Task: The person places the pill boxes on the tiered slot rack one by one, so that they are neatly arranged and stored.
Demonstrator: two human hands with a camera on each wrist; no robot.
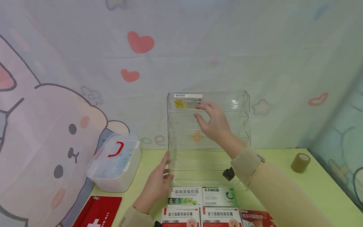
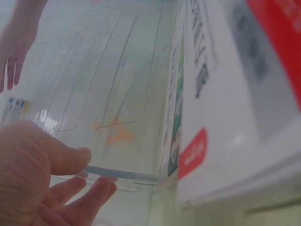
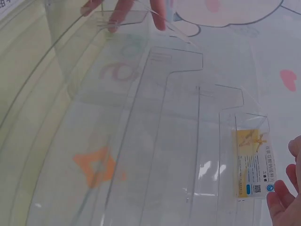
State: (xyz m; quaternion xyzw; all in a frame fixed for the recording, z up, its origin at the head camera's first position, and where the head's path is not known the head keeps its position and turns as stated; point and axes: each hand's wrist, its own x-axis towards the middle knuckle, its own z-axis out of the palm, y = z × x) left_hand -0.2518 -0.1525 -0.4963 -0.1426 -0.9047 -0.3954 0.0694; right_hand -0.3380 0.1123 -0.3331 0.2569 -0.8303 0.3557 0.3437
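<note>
A clear acrylic tiered rack [image 1: 208, 149] stands upright on the table against the wall cloth. My left hand [image 1: 155, 184] holds its left side panel low down, thumb on one side of the edge and fingers on the other [image 2: 66, 169]. In the top tier, at its left end, lies a small white and yellow medicine box [image 1: 185, 102]. My right hand [image 1: 216, 123] is beside the right end of that box, thumb and forefinger apart with nothing between them. In the right wrist view its fingertips are close to the box [image 3: 254, 165].
Several medicine boxes [image 1: 219, 197] lie in rows before the rack, some white and green, others white and red. A red first-aid pouch [image 1: 99, 211] and a lidded translucent box [image 1: 113, 170] are at left. A brown tape roll [image 1: 300, 163] stands at right.
</note>
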